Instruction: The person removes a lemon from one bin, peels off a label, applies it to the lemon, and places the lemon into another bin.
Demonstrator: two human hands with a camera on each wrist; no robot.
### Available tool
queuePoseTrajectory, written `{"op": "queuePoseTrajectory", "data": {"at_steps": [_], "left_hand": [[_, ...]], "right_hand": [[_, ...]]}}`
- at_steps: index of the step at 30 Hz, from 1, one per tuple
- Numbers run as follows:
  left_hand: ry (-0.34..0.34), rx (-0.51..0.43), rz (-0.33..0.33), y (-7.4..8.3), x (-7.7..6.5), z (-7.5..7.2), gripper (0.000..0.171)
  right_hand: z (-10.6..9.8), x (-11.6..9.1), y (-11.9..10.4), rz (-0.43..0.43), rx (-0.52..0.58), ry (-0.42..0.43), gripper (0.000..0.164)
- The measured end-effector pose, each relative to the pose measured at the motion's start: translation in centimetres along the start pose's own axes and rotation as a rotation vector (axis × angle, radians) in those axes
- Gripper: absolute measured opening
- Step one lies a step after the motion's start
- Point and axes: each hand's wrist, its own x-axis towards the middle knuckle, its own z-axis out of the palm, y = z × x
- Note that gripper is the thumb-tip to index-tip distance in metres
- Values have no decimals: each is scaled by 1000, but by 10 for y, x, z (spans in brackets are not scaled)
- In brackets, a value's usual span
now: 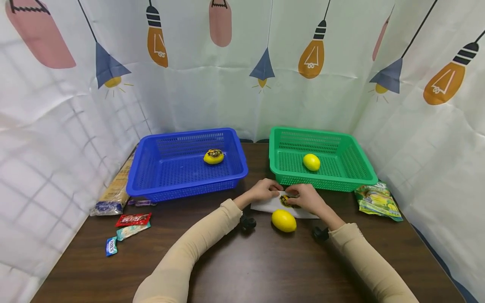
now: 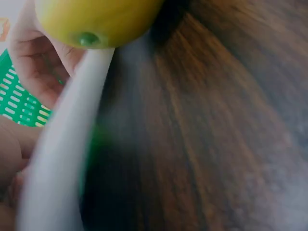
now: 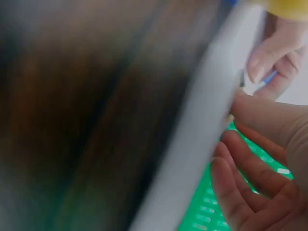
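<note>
A white sticker sheet point(image 1: 267, 205) is in front of the green basket, with a black-and-yellow round sticker point(image 1: 285, 201) on it. My left hand point(image 1: 265, 190) grips the sheet near its back edge, left of the sticker. From the other side, my right hand point(image 1: 307, 198) pinches at the sticker with thumb and index finger; its remaining fingers point(image 3: 236, 187) curl behind the sheet in the right wrist view. Just before the sheet lies a plain yellow lemon point(image 1: 283, 221), whose green-tipped end shows in the left wrist view. The sheet appears edge-on and blurred in both wrist views.
A blue basket point(image 1: 185, 185) at back left holds a lemon point(image 1: 214, 156) bearing a sticker. The green basket point(image 1: 314, 181) contains a plain lemon point(image 1: 311, 162). Small snack packets point(image 1: 133, 219) and a long package point(image 1: 115, 189) lie left; a green-yellow bag point(image 1: 379, 202) lies right.
</note>
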Motion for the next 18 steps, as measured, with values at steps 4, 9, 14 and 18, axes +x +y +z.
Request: {"op": "queuePoseTrajectory", "data": {"at_steps": [4, 9, 14, 18], "left_hand": [[7, -72, 10, -1, 1, 0, 32], [29, -125, 12, 1, 1, 0, 36], [57, -110, 9, 3, -2, 3, 37], [94, -22, 68, 2, -3, 5, 36]], "right_hand": [[2, 0, -1, 1, 48, 18, 31], [3, 2, -1, 70, 144, 19, 33], [5, 5, 5, 97, 200, -1, 33], [4, 3, 6, 87, 212, 19, 22]]}}
